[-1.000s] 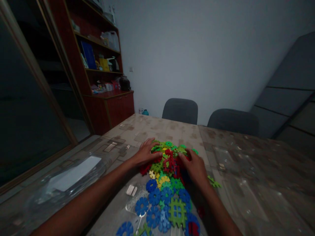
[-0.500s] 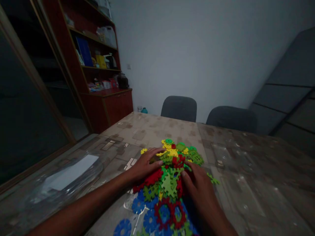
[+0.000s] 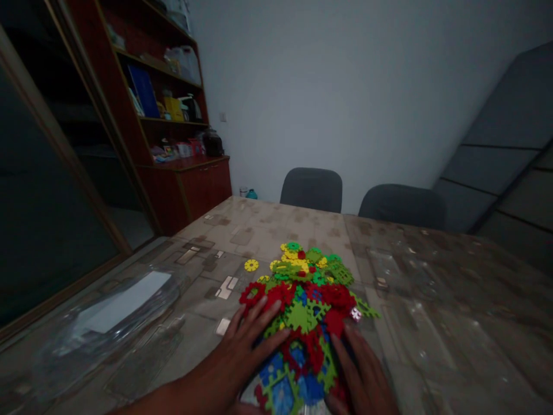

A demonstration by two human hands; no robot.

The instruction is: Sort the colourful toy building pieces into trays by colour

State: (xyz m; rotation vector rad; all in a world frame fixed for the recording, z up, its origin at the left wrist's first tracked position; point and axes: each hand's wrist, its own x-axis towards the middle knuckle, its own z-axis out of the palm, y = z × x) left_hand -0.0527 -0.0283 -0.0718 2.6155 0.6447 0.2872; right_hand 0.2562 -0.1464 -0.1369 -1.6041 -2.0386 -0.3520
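A heap of flat plastic interlocking pieces (image 3: 301, 315) in green, red, yellow and blue lies on the table in front of me. Some are toothed squares and frames, others notched discs. My left hand (image 3: 248, 349) rests with fingers spread over the heap's left side, touching red and green pieces. On the near right side, my right hand (image 3: 360, 369) lies with its fingers stretched along the edge of the pile. Beneath and between the hands, blue pieces (image 3: 283, 395) show partly. A yellow notched disc (image 3: 251, 265) sits apart at the left.
The table (image 3: 259, 222) has a patterned cover. A clear plastic bag with a white sheet (image 3: 129, 302) lies at the left. Two dark chairs (image 3: 311, 189) stand behind the far edge. A red-brown shelf cabinet (image 3: 185, 184) is at the back left.
Both hands have drawn back toward me over the heap. Red pieces that were near the hands are spread wider across the middle, and the blue discs at the near left are no longer in view.
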